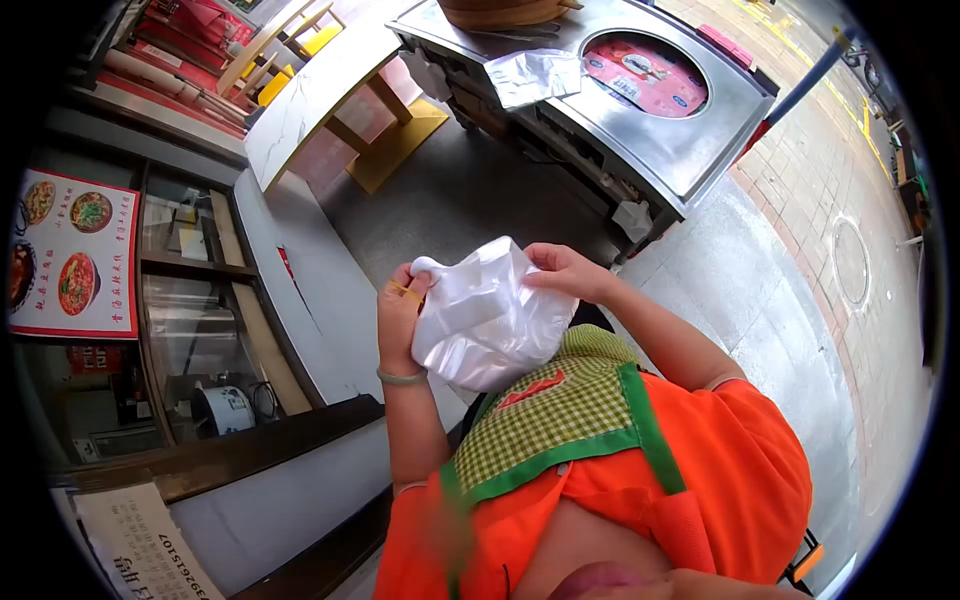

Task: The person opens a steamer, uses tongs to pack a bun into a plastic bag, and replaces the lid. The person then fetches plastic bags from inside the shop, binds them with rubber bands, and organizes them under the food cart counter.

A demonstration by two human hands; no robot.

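A bundle of thin white plastic bags [488,315] is held up in front of my apron. My left hand [402,305] grips its left edge, fingers closed around a bunched corner. Something thin and yellow, like a rubber band [405,292], lies across those fingers. On the opposite side, my right hand [562,272] pinches the upper right edge of the bundle between thumb and fingers. The bags' lower part hangs against the green checked apron [560,395].
Ahead stands a metal counter [690,145] with a round opening, a silvery plastic sheet [533,77] and a bamboo steamer [505,12]. A marble-look table [310,105] is to its left. Windows with a food poster [78,255] line the left side; paving [790,200] lies right.
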